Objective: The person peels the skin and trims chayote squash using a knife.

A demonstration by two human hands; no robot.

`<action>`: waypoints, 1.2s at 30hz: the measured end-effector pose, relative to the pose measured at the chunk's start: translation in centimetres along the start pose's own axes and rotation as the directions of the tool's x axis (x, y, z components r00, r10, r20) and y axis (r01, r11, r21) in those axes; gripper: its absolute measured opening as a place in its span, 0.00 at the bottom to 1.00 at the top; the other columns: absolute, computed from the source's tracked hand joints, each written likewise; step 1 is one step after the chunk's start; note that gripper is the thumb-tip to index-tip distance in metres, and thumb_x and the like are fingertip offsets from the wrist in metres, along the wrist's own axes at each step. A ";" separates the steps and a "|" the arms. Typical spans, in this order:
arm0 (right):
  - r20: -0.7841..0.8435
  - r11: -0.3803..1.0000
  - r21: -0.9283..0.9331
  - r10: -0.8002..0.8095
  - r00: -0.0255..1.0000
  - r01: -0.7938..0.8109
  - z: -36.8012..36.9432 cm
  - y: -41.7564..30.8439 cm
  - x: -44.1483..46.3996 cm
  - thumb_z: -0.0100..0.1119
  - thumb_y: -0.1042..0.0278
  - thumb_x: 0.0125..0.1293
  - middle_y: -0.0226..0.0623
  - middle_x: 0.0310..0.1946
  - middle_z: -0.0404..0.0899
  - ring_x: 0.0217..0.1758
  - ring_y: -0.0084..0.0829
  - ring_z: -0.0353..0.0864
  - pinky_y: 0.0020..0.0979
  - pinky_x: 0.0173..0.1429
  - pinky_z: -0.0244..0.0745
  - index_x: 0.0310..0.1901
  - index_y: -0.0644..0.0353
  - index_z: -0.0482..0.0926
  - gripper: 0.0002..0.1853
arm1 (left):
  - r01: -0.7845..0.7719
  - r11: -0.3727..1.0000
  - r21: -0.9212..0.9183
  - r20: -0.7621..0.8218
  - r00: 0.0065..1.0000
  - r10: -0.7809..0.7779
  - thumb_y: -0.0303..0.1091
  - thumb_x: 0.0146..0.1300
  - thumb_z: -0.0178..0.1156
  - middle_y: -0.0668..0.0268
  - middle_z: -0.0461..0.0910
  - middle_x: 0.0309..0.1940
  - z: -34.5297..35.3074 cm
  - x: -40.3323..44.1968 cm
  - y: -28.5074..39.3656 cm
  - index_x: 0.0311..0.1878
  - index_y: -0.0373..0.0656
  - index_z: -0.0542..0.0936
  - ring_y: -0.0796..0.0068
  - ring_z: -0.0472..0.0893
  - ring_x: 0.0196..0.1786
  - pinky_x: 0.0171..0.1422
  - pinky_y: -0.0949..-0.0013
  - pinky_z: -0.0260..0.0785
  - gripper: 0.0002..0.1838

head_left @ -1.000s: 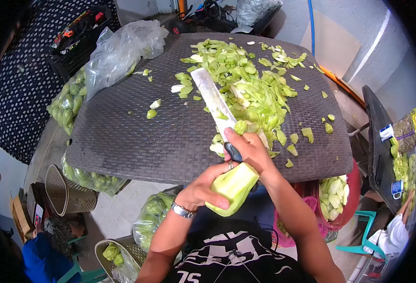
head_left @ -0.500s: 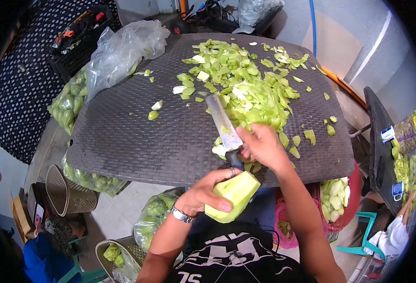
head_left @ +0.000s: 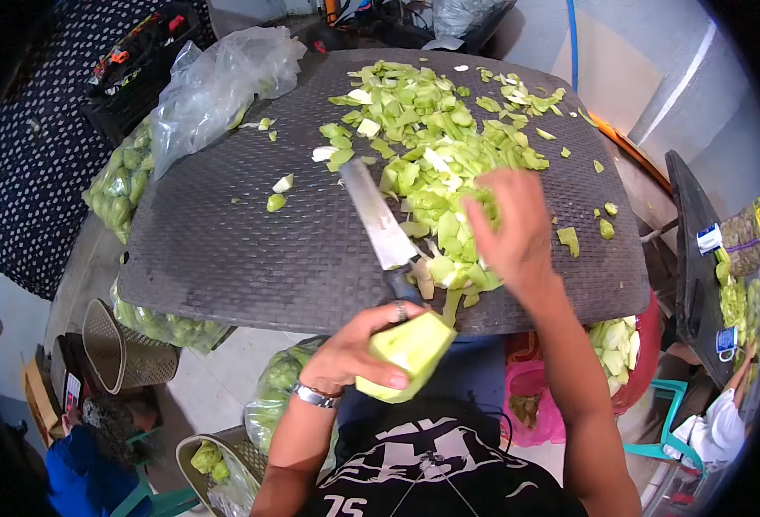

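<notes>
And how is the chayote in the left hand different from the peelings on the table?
The chayote is one thick chunk; the peelings are many thinner, smaller bits. The chayote is held in the left hand, while the peelings lie heaped and scattered on the table. Both are light green.

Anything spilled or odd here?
Peelings lie loose on the table, some scattered well apart from the rest: messy. Slightly odd: left hand holds both knife and vegetable, two things in one grip.
</notes>
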State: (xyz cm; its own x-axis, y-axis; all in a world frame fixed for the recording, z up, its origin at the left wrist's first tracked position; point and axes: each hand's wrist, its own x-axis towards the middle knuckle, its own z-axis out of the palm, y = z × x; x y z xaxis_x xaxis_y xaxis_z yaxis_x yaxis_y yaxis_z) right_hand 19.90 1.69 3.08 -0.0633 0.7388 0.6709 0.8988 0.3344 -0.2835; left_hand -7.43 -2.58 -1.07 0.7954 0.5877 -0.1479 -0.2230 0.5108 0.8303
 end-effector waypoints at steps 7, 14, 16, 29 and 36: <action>0.436 0.955 -0.227 0.273 0.857 -0.189 0.7 -5.0 -9.1 0.74 0.32 0.57 0.64 0.84 0.39 0.84 0.76 0.42 0.77 0.77 0.48 0.84 0.42 0.58 0.57 | -0.149 0.988 -0.043 -0.128 0.981 0.143 0.37 0.31 0.81 0.49 0.74 0.64 -3.1 -1.5 2.3 0.63 0.26 0.75 0.59 0.86 0.49 0.53 0.61 0.83 0.50; 0.311 0.927 -0.253 0.347 0.885 -0.275 6.7 -0.2 -2.8 0.67 0.26 0.62 0.66 0.85 0.35 0.85 0.79 0.31 0.81 0.78 0.41 0.84 0.42 0.57 0.55 | -0.210 0.975 -0.076 -0.148 0.969 0.197 0.38 0.29 0.81 0.49 0.74 0.63 -4.0 -0.5 2.4 0.64 0.26 0.74 0.58 0.87 0.48 0.52 0.59 0.83 0.52; 0.265 0.937 -0.229 0.322 0.909 -0.265 8.6 2.1 0.1 0.66 0.26 0.62 0.66 0.85 0.36 0.85 0.78 0.32 0.81 0.79 0.41 0.83 0.43 0.60 0.53 | -0.219 0.972 -0.081 -0.127 0.970 0.208 0.37 0.30 0.82 0.50 0.74 0.63 -4.7 -0.3 2.1 0.66 0.26 0.73 0.57 0.87 0.48 0.54 0.59 0.83 0.53; 0.365 0.800 -0.394 0.589 0.721 -0.453 12.2 16.0 17.2 0.52 0.21 0.68 0.60 0.79 0.61 0.82 0.60 0.60 0.53 0.84 0.58 0.79 0.51 0.69 0.49 | -0.218 0.968 -0.121 -0.150 0.968 0.200 0.36 0.30 0.81 0.50 0.74 0.64 -5.6 0.0 1.2 0.66 0.25 0.72 0.59 0.84 0.51 0.54 0.56 0.84 0.53; 0.197 0.888 -0.383 0.346 0.917 -0.253 -2.4 10.4 0.7 0.70 0.43 0.67 0.64 0.74 0.67 0.78 0.61 0.66 0.51 0.81 0.63 0.74 0.65 0.70 0.43 | -0.234 0.965 -0.119 -0.103 0.969 0.223 0.37 0.28 0.82 0.49 0.71 0.66 -5.6 0.3 1.1 0.64 0.27 0.74 0.58 0.85 0.50 0.54 0.57 0.84 0.52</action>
State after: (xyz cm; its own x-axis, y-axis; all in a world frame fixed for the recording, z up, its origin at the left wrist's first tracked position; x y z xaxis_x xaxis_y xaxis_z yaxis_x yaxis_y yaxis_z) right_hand 30.23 4.26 2.23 0.1680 0.9087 0.3822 0.9806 -0.1143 -0.1592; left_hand -10.59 1.64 -3.19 0.6636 0.7479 -0.0138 -0.4686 0.4300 0.7717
